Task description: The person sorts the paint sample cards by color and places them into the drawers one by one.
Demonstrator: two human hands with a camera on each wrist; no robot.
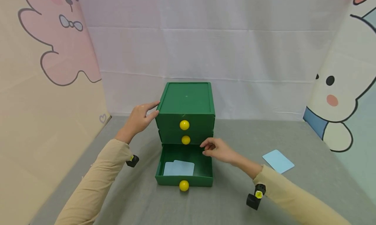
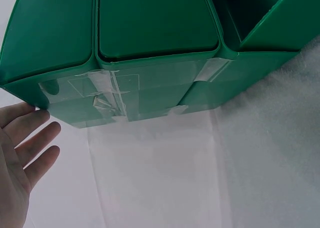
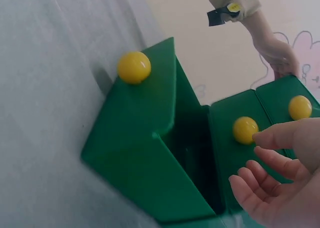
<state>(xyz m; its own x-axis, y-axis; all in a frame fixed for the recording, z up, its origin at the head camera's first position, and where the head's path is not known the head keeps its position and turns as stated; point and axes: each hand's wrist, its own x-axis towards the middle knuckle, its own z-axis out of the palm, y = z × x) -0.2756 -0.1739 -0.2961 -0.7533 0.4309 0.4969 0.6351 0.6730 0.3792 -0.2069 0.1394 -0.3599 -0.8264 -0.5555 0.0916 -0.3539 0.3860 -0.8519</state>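
Note:
A green drawer unit (image 1: pixel 186 97) with three stacked drawers stands at the middle of the grey surface. Its bottom drawer (image 1: pixel 202 166) is pulled out, with two overlapping light blue cards (image 1: pixel 179 168) lying inside; the upper two are closed. My left hand (image 1: pixel 141 119) touches the unit's upper left side with fairly straight fingers, which the left wrist view shows beside the top corner. Above the right side of the bottom drawer hovers my right hand (image 1: pixel 218 149), its fingers loosely bent and nothing held. In the right wrist view it is close to the middle drawer's yellow knob (image 3: pixel 245 130).
Another light blue card (image 1: pixel 278 161) lies on the grey surface to the right, beyond the right forearm. Yellow round knobs stick out from the drawer fronts, the lowest knob (image 1: pixel 184 185) nearest me. A pale curtain (image 1: pixel 249 71) hangs behind the unit.

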